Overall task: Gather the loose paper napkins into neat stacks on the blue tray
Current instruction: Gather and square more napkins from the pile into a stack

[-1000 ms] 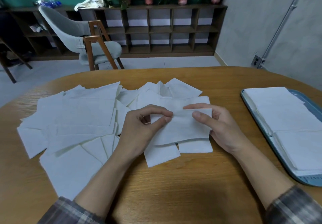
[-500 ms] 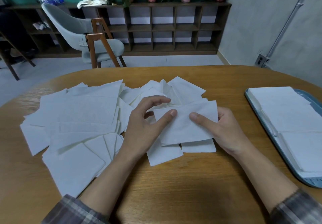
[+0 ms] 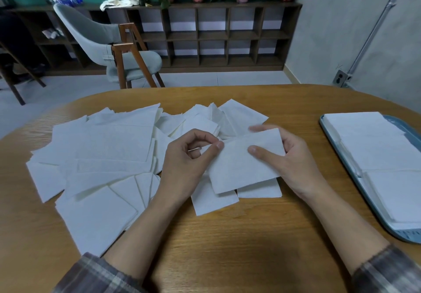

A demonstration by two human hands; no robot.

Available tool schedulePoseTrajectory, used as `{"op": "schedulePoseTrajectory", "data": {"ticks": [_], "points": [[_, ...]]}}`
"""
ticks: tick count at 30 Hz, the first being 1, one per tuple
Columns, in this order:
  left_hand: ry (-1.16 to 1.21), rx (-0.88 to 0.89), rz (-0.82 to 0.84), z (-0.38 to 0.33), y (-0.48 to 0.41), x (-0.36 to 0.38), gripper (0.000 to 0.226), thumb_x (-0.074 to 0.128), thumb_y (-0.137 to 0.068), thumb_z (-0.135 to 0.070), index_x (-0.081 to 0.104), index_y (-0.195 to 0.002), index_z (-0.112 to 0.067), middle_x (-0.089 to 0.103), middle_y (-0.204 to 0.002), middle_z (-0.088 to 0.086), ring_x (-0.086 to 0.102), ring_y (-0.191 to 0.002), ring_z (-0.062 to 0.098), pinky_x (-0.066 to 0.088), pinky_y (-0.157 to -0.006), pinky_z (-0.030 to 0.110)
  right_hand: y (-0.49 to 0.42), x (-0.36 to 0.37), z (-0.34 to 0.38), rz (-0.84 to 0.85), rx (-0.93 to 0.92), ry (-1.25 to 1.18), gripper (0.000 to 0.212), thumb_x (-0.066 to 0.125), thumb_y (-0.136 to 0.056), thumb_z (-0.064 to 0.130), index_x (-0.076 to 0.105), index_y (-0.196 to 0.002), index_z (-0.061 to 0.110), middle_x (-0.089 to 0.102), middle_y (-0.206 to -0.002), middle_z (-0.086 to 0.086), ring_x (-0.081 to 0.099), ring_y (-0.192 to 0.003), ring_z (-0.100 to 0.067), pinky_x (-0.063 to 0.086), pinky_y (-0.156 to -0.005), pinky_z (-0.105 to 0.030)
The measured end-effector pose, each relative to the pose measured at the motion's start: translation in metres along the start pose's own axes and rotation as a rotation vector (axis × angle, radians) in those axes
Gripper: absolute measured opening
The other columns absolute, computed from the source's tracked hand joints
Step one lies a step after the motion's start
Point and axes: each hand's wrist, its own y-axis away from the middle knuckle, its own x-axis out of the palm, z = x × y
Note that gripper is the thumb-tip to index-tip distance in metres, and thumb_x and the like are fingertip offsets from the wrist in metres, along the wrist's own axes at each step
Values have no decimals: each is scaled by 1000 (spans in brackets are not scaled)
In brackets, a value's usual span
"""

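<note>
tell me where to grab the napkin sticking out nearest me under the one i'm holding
Pinch the near napkin at its front left corner, coming from your side. It lies flat on the table, and its far part is hidden by the held napkin, gripped by the left hand and right hand, so only that front strip is bare.

Single head-worn view, forward and down over the wooden table [image 3: 227,235], close above it.
</note>
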Motion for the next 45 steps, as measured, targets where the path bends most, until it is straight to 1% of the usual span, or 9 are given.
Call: {"op": "schedulePoseTrajectory", "data": {"ticks": [3, 5, 9, 15, 25, 28, 32, 37, 45], "points": [[-87, 32, -38, 4, -1, 0, 6, 81, -93, -19, 75, -91, -21, 77, -94, -12, 59, -71, 26, 44, -66, 26, 0, -3, 1, 66, -35, 1, 65, 77, -92, 7, 49, -138, 44, 76, -112, -3, 77, -96, -21, 63, -70, -31], [-177, 98, -38, 5, 2, 1, 9, 79, -94, -15, 74, -93, -22, 74, -96, -15, 67, -85, 5, 46, -69, 18, -2, -8, -1, 113, -96, 107, 47, 71, -96, 4, 62, -131, 35, 76, -114, 5, 74, -105, -14, 59, -84, -28], [-484, 433, 11, 14, 6, 7, 18, 77, -92, -4, 74, -100, -19, 64, -109, -10, 64, -108, 11, 48, -85, 19, -6, -11, -6, 8, -136, 325, 29, 63, -101, 0, 83, -103, 21, 79, -107, 18, 68, -112, 4, 45, -96, -10], [-694, 330, 626, 21, 11, 14, 29, 77, -92, -49, 78, -115, -32, 65, -118, -18, 56, -115, 2, 46, -100, 31, -10, -17, -8, -128, -113, 336, 29, 63, -102, 7, 80, -114, 27, 74, -114, 31, 59, -117, 16, 38, -92, 2], [-405, 267, 329, 9, 14, 15, 3, 71, -100, -23, 73, -97, -23, 74, -94, -17, 70, -100, 7, 52, -88, 23, -7, -14, -12, -78, -285, 473, 22, 63, -102, 29, 80, -115, 28, 75, -118, 22, 61, -119, 7, 40, -94, -5], [-257, 176, 176, 5, 15, 15, 3, 74, -98, -19, 75, -97, -21, 76, -90, -13, 73, -92, 13, 57, -81, 30, 1, -10, -6, 40, -317, 400, 38, 61, -93, 52, 81, -111, 26, 78, -113, 19, 68, -116, -5, 48, -96, -20], [-123, 95, 97, 1, 13, 16, 3, 77, -96, -21, 77, -99, -22, 78, -87, -8, 73, -83, 13, 61, -80, 41, 3, 0, -11, 24, -284, 395, 14, 82, -89, 39, 84, -98, 29, 80, -94, 9, 72, -94, -15, 55, -84, -41], [-128, -28, 294, -6, 14, 15, 21, 85, -88, -28, 76, -107, -25, 79, -100, -11, 73, -98, 8, 56, -91, 25, 2, -1, -3, -80, -173, 56, 14, 78, -86, 23, 82, -92, 12, 82, -92, 1, 77, -84, -10, 58, -69, -21], [-50, 2, 17, -9, 3, 0, 10, 80, -92, -17, 78, -101, -21, 76, -97, -12, 67, -83, -4, 48, -68, 11, -4, -10, -3, -83, 2, -155, 21, 79, -85, 24, 83, -101, 10, 80, -110, -11, 76, -107, -29, 54, -103, -49]]}}
